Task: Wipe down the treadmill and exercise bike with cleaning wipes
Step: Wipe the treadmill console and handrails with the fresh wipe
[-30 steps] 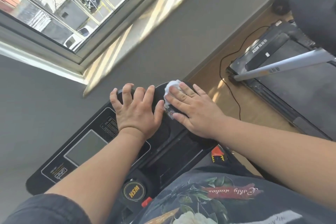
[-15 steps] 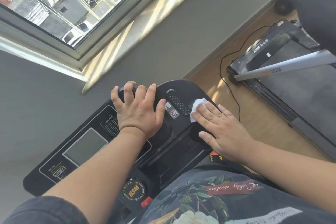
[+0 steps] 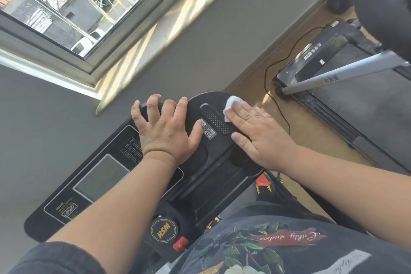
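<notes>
Grey wall and window sit behind the treadmill console [image 3: 115, 176]. My right hand [image 3: 258, 133], fingers flat, presses the wipe [image 3: 231, 104], which has slid up to the console's far right corner from half a second ago; left hand [image 3: 166, 131], fingers spread, braces the top edge. That end looks nearly covered.

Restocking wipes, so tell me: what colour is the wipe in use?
White, seen in the head view: wipe under the right hand.
</notes>
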